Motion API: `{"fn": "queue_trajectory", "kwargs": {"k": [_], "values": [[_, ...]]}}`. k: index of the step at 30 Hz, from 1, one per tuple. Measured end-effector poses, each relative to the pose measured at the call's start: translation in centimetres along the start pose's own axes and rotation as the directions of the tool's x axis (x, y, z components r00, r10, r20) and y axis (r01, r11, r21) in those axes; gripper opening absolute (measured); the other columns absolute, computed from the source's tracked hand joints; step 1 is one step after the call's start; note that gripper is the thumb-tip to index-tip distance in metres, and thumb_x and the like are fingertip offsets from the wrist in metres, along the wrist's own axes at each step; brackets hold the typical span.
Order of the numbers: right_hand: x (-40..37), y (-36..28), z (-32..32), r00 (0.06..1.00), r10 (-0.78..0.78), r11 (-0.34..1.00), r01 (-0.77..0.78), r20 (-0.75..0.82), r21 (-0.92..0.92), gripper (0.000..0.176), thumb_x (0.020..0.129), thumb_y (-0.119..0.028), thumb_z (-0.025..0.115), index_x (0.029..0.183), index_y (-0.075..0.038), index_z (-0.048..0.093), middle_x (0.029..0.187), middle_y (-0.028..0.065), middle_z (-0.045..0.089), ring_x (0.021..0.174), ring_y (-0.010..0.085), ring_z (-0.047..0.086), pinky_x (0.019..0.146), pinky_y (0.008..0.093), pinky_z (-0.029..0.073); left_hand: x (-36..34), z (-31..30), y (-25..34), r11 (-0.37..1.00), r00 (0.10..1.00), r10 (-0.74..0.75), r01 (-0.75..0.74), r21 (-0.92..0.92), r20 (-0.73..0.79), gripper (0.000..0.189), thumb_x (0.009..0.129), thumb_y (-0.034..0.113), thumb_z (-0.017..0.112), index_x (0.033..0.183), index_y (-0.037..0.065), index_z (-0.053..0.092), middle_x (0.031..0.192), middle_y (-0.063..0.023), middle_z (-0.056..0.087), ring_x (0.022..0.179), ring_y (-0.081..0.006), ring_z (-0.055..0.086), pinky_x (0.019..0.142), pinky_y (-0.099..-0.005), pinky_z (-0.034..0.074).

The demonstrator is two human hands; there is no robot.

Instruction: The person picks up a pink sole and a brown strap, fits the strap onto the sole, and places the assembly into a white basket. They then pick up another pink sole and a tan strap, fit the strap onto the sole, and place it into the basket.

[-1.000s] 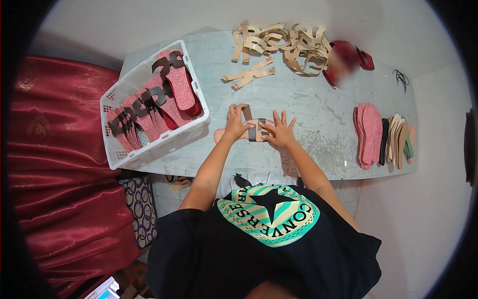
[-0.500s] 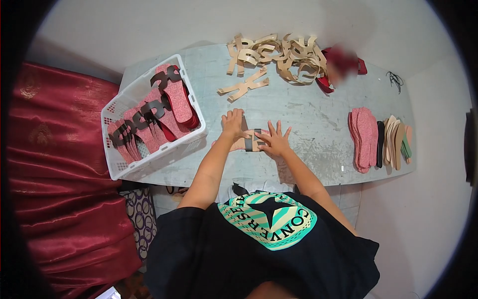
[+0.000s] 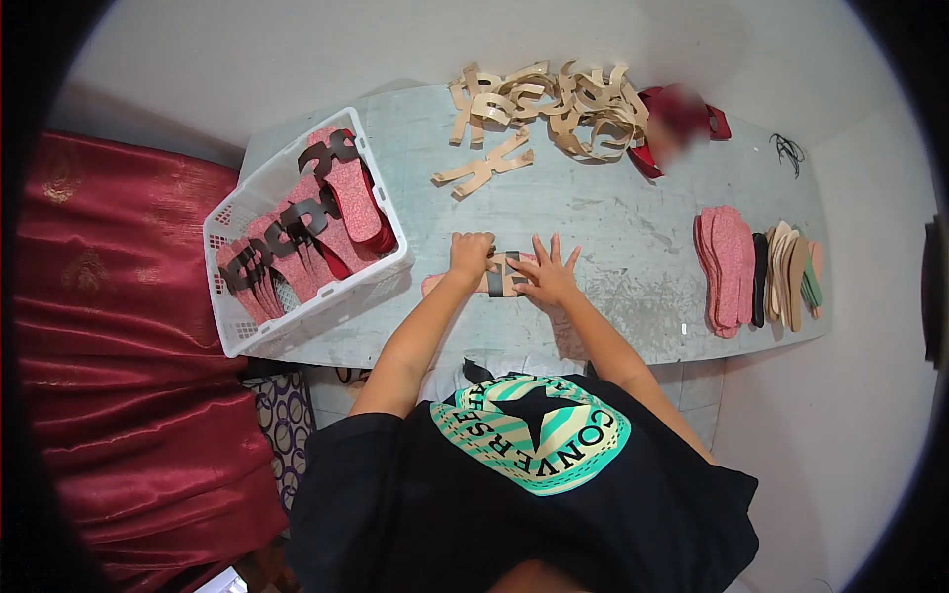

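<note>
A pink and tan sole point(image 3: 440, 283) lies lengthwise across the table in front of me, with dark straps point(image 3: 496, 281) over its middle. My left hand point(image 3: 473, 259) rests at the left side of the straps, its fingers curled together; what they hold, if anything, is hidden. On the right end of the sole lies my right hand point(image 3: 549, 274), fingers spread, with the thumb and fingertips touching the sole near the straps.
A white basket point(image 3: 381, 272) at the left holds pink soles with dark straps. Beige strap pieces point(image 3: 593, 114) are piled at the back, beside a red item point(image 3: 645, 160). Stacks of pink soles point(image 3: 727, 267) and beige soles point(image 3: 781, 272) lie at the right.
The fingers of my left hand, spread before, have drawn in and curled near the straps. My right hand stays nearly the same, still spread on the sole.
</note>
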State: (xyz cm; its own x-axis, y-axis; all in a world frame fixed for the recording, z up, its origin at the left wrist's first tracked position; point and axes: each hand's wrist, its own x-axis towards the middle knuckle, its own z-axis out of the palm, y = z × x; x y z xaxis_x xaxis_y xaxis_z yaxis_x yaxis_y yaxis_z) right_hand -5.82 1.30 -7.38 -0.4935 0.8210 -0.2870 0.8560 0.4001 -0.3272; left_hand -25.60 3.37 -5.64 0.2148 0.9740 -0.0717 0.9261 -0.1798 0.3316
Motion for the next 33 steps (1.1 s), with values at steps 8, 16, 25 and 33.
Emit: {"fn": "queue_trajectory", "kwargs": {"k": [8,16,25,33], "values": [[0.1,0.1,0.0,1.000,0.001,1.000,-0.001,0.005,0.018,0.057,0.072,-0.068,0.045,0.126,-0.050,0.037,0.148,0.0087,0.002,0.132,0.0423,-0.007,0.090,0.0722,-0.010,-1.5,-0.2,-0.3,0.970,0.981,0.179,-0.189,-0.150,-0.079,0.026,0.061,0.006,0.067,0.086,0.009,0.062,0.068,-0.0077,0.060,0.072,-0.0291,0.055,0.068,-0.0394,0.035],[0.0,0.0,0.0,1.000,0.012,0.999,-0.013,0.014,0.045,0.057,0.072,-0.066,0.047,0.126,-0.050,0.037,0.148,0.0077,0.003,0.132,0.0412,-0.009,0.091,0.0713,-0.011,-3.5,2.0,-1.1,0.940,0.924,0.290,-0.324,-0.108,-0.251,0.033,0.060,0.004,0.065,0.093,0.008,0.064,0.070,-0.0083,0.054,0.074,-0.0266,0.053,0.071,-0.0388,0.039],[0.0,0.0,0.0,1.000,0.011,0.998,-0.011,-0.002,0.064,0.056,0.072,-0.065,0.049,0.125,-0.049,0.039,0.148,0.0075,0.003,0.132,0.0413,-0.009,0.091,0.0713,-0.010,-5.5,2.3,0.4,0.963,0.955,0.130,-0.185,-0.194,-0.265,0.031,0.066,0.001,0.061,0.096,0.010,0.064,0.081,-0.0095,0.051,0.078,-0.0259,0.053,0.070,-0.0357,0.042],[-0.2,0.0,-0.2,1.000,0.008,0.998,-0.008,0.003,0.066,0.057,0.072,-0.065,0.048,0.125,-0.049,0.039,0.148,0.0078,0.003,0.132,0.0406,-0.010,0.091,0.0704,-0.011,-6.3,3.8,0.2,0.952,0.906,0.304,-0.301,0.056,-0.294,0.034,0.075,0.004,0.050,0.107,-0.002,0.054,0.093,-0.0126,0.052,0.091,-0.0270,0.053,0.086,-0.0365,0.042]]}}
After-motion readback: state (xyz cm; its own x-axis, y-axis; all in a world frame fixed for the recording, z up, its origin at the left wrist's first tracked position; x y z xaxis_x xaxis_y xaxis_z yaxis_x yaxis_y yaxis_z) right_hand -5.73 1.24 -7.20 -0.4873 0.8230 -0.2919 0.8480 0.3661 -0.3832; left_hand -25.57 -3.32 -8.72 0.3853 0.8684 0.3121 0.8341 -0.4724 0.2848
